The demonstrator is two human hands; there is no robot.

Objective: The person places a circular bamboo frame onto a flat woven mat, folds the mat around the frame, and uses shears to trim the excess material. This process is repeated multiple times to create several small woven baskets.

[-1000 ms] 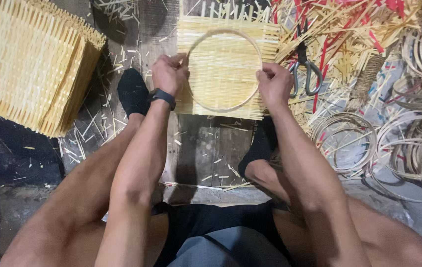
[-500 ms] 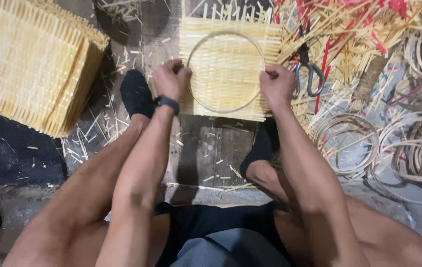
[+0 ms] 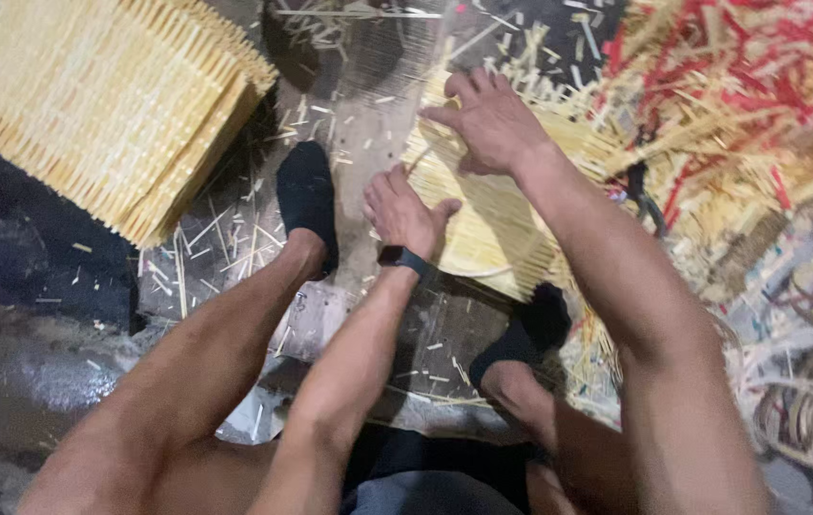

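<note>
Seated on the floor, knees apart. Woven bamboo mat lies on the ground between the feet, tilted in view, pale yellow slats. A thin hoop lies on it; only an arc shows at the near edge, the rest hidden by the hands.

Left hand presses on the mat's near-left edge, fingers curled, thumb spread; whether it pinches the hoop cannot be told. Black wristband on that wrist.

Right hand rests flat on the mat's far part, fingers spread, gripping nothing visible. Its forearm covers the mat's right side.

Around:
- stack of finished mats, upper left
- red and yellow strips, upper right
- coiled hoops, lower right
- black socks on both feet
- splinters scattered over the floor
</note>
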